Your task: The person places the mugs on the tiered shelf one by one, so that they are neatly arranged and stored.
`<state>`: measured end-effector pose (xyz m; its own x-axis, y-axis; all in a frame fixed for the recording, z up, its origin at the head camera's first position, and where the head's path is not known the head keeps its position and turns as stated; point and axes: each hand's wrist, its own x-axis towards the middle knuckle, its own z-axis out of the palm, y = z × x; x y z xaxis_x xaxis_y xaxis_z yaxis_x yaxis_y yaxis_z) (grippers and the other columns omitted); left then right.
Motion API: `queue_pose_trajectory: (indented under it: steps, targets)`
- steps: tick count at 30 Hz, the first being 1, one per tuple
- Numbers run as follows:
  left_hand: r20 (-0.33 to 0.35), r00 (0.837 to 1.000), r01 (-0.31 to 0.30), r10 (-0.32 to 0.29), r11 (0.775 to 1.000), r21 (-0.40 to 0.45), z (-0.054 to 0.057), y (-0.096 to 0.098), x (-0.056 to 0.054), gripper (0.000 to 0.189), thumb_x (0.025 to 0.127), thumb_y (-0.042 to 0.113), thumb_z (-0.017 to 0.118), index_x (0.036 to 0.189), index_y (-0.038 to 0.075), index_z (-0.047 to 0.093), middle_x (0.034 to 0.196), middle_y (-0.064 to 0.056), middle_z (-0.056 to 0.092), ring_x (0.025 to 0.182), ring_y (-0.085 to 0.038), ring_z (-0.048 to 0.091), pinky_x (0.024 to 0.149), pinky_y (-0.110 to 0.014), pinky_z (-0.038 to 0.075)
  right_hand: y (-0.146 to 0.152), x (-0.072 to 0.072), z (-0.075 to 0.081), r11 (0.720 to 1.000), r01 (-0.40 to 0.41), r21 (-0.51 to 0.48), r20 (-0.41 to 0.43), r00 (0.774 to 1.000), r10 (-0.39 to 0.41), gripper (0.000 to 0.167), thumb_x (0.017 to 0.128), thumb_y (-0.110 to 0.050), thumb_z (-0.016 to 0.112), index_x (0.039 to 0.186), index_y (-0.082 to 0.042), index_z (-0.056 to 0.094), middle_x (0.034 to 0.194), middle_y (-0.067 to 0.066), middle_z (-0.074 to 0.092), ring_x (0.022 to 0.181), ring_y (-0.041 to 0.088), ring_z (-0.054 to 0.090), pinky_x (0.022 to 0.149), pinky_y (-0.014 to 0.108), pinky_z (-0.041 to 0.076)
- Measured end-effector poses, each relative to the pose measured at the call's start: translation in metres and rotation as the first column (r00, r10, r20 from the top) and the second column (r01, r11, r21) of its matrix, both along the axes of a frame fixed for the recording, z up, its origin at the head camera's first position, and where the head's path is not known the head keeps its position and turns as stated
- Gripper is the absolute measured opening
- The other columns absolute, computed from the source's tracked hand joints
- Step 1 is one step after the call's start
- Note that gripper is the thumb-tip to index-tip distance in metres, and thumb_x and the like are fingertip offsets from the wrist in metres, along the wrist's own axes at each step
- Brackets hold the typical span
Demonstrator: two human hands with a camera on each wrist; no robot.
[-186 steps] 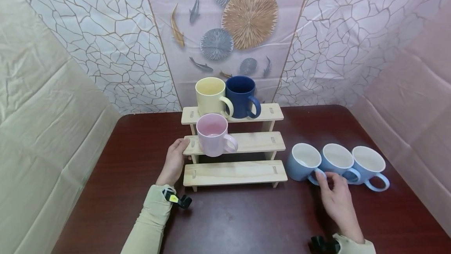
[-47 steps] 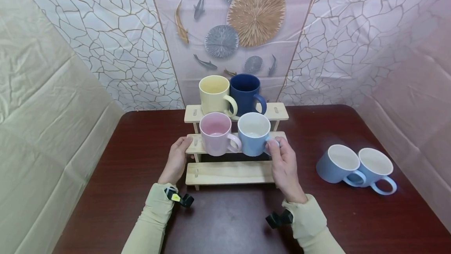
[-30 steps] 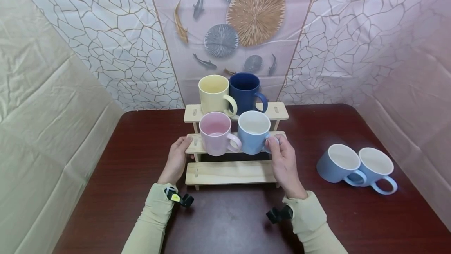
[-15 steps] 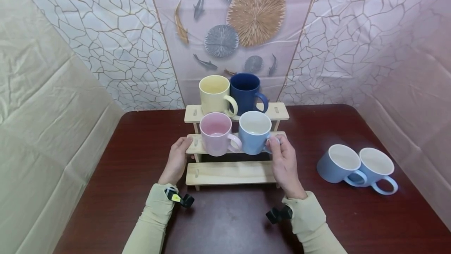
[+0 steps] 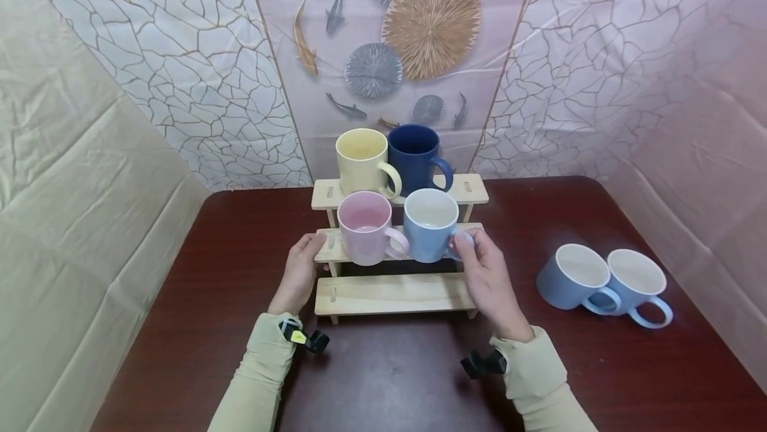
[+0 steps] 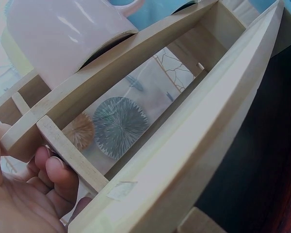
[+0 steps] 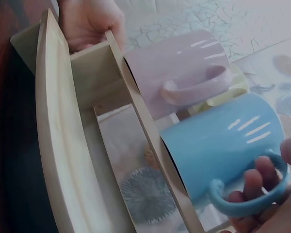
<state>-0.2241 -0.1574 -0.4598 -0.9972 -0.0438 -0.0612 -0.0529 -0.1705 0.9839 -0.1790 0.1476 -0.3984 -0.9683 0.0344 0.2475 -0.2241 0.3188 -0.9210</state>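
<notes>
A three-tier wooden shelf (image 5: pixel 389 293) stands mid-table. My left hand (image 5: pixel 297 272) grips the left end of its middle tier, thumb on top and fingers (image 6: pixel 58 174) curled under the board. On that tier a pink mug (image 5: pixel 362 240) stands upright at the left. Beside it is a light blue mug (image 5: pixel 425 240), upright with its base at the board. My right hand (image 5: pixel 490 282) holds this mug by the handle (image 7: pixel 242 206), with fingers through the loop. On the top tier are a yellow mug (image 5: pixel 359 169) and a dark blue mug (image 5: pixel 412 169), side by side.
Two more light blue mugs (image 5: pixel 566 282) stand close together on the dark red table (image 5: pixel 383 379) at the right, handles to the right. Patterned cloth (image 5: pixel 228 72) hangs behind the table, and plain cloth (image 5: pixel 78 219) closes off both sides.
My right hand has brought one light blue mug from the row of three at the right onto the middle tier beside the pink mug. My left hand has kept its grip on the shelf.
</notes>
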Motion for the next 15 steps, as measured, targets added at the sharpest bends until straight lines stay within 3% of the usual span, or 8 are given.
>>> queue_pose_trajectory:
  steps: [3, 8, 11, 15]
  targets:
    - [0.004, 1.000, 0.001, -0.001, 1.000, 0.001, 0.000, 0.001, 0.001, 0.029, 0.104, 0.030, 0.047, 0.105, 0.001, 0.052, 0.081, -0.003, 0.054, 0.069, -0.015, 0.048, 0.062, -0.026, 0.042, 0.007, 0.004, 0.001, 0.999, -0.001, 0.050, 0.030, 1.000, 0.000, 0.036, 0.101, -0.035, 0.052, 0.116, -0.002, 0.053, 0.116, 0.013, 0.057, 0.104, 0.026, 0.058, 0.091, 0.038, 0.045]
    - [0.008, 1.000, 0.001, -0.001, 1.000, 0.005, -0.001, 0.001, 0.001, 0.029, 0.103, 0.031, 0.048, 0.105, 0.002, 0.052, 0.082, -0.003, 0.054, 0.068, -0.016, 0.048, 0.062, -0.026, 0.042, 0.027, 0.018, 0.003, 0.989, 0.052, 0.136, 0.019, 0.998, -0.055, 0.039, 0.100, -0.033, 0.055, 0.126, -0.005, 0.048, 0.117, 0.012, 0.052, 0.102, 0.020, 0.051, 0.085, 0.034, 0.039]
    - [0.011, 1.000, -0.005, 0.005, 1.000, 0.007, -0.001, 0.001, 0.000, 0.029, 0.103, 0.030, 0.049, 0.105, 0.002, 0.053, 0.082, -0.003, 0.054, 0.068, -0.015, 0.048, 0.062, -0.026, 0.042, 0.045, 0.028, 0.005, 0.979, 0.142, 0.148, -0.025, 0.990, -0.140, 0.037, 0.100, -0.027, 0.057, 0.127, -0.004, 0.049, 0.116, 0.010, 0.052, 0.100, 0.014, 0.048, 0.083, 0.027, 0.037]
    - [0.014, 1.000, -0.009, 0.009, 1.000, 0.005, 0.000, 0.000, 0.000, 0.030, 0.103, 0.030, 0.049, 0.106, 0.000, 0.052, 0.082, -0.003, 0.054, 0.069, -0.014, 0.048, 0.061, -0.025, 0.041, 0.074, 0.040, 0.004, 0.937, 0.325, 0.126, -0.072, 0.945, -0.318, 0.032, 0.097, -0.018, 0.060, 0.125, -0.002, 0.053, 0.115, 0.003, 0.053, 0.099, 0.005, 0.048, 0.083, 0.019, 0.037]
